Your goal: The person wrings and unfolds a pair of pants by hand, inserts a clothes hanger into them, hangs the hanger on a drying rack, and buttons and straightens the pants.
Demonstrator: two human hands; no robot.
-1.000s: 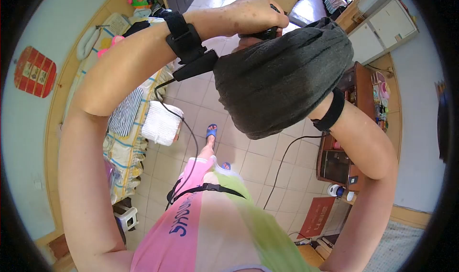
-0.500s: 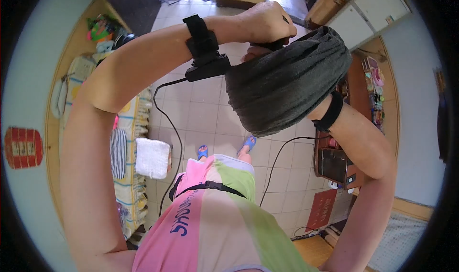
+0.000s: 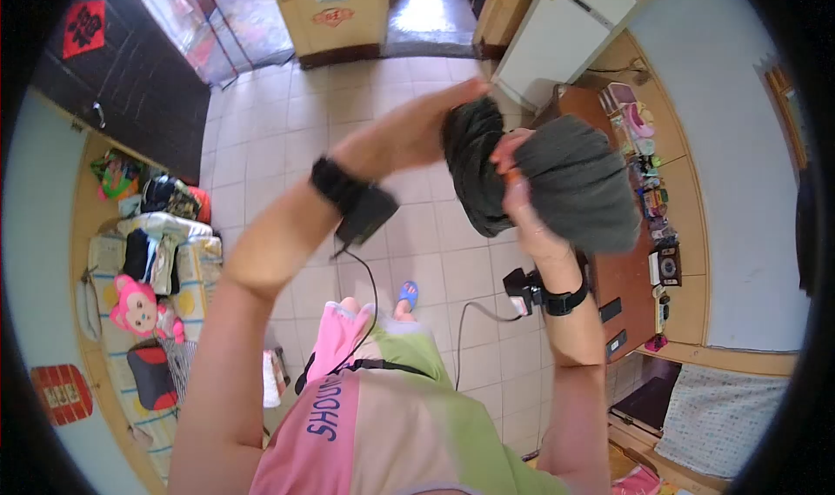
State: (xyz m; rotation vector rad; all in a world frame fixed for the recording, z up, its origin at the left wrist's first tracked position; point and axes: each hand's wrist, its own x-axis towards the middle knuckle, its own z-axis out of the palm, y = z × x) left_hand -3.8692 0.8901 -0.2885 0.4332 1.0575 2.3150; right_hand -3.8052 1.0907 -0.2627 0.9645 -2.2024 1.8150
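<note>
A dark grey cloth (image 3: 578, 186) hangs in the air in front of me, bunched into two parts with a pinched middle. My right hand (image 3: 524, 204) is closed on its gathered middle, fingers wrapped round the fabric. At the upper edge of the left part is my left hand (image 3: 459, 102), blurred, its fingers hidden behind the cloth. Black straps with small devices and cables sit on both wrists.
A brown table (image 3: 622, 308) with phones and small items stands at the right, near a white fridge (image 3: 557, 38). On the left are a bed with a pink plush toy (image 3: 137, 305) and a dark door (image 3: 130, 86). Tiled floor (image 3: 417, 234) lies below.
The cloth has gone from one wide bundle to two parts pinched in the middle. My right hand, hidden inside before, now shows. The view has turned, with more of the door and table in sight.
</note>
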